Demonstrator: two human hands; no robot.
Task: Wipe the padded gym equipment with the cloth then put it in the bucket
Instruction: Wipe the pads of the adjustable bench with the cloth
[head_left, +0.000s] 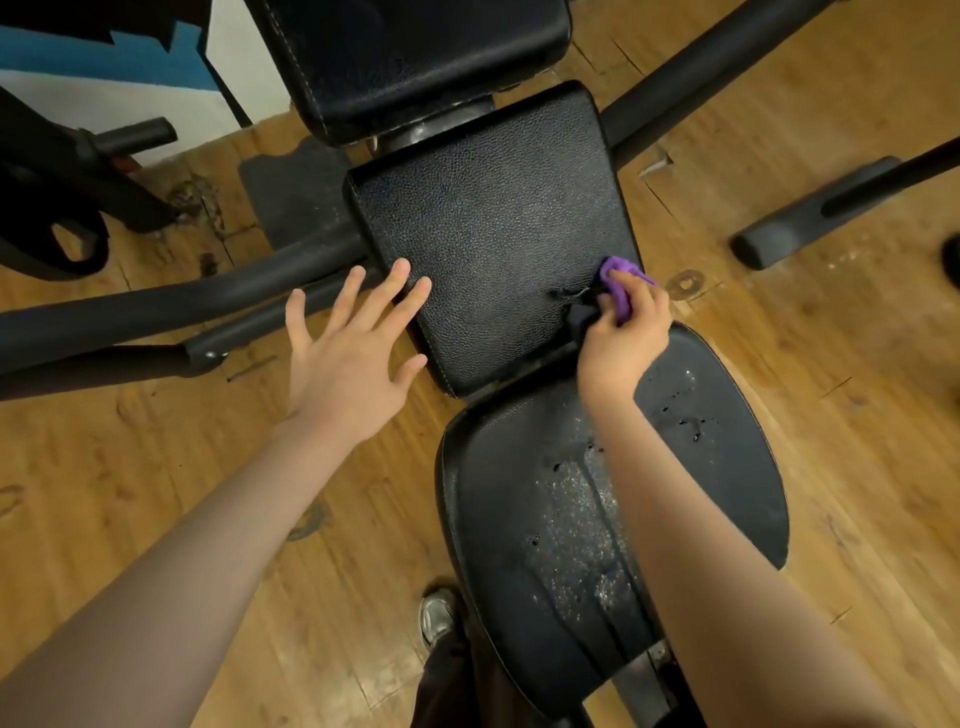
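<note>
A black padded gym bench runs up the middle of the view in three pads: a worn near seat pad (727, 467), a middle pad (483, 208) and a far pad (415, 47). My right hand (623, 343) is shut on a small bunched purple cloth (621, 278), pressed against the right edge of the middle pad beside a tear in the cover. My left hand (348, 353) is open with spread fingers, its fingertips resting on the left edge of the same pad. No bucket is in view.
Black steel frame tubes (156, 306) stick out left and right of the bench over a wooden floor (831, 338). Another machine's base (67, 208) stands at the far left, a rubber foot (810, 218) at the right. My shoe (439, 616) is beside the seat.
</note>
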